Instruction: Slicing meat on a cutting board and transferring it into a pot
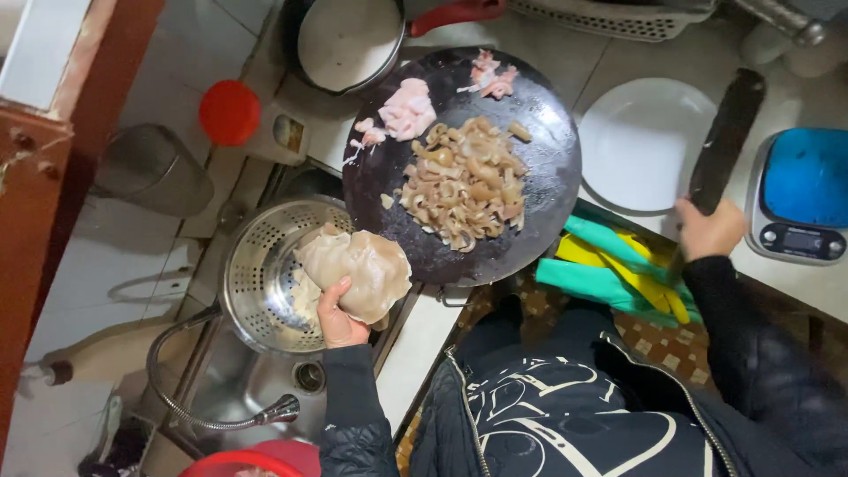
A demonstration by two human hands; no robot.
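Over the perforated steel colander (256,265) in the sink, the left hand (338,316) reaches up, fingers closed on a large pale sheet of raw tripe (358,269). Out to the side, the right hand (709,230) grips a long dark cleaver (726,137) beside a round dark chopping board (548,168) heaped with sliced offal (464,181); a white plate (643,141), teal and yellow rubber gloves (609,265) and a kitchen scale (799,194) lie on the counter between.

I'm looking down into a home kitchen. There's a steel sink (238,389) with a colander (265,265), a round dark chopping board (539,168) of cut meat, 1 white plate (640,141) and a kitchen scale (799,199).
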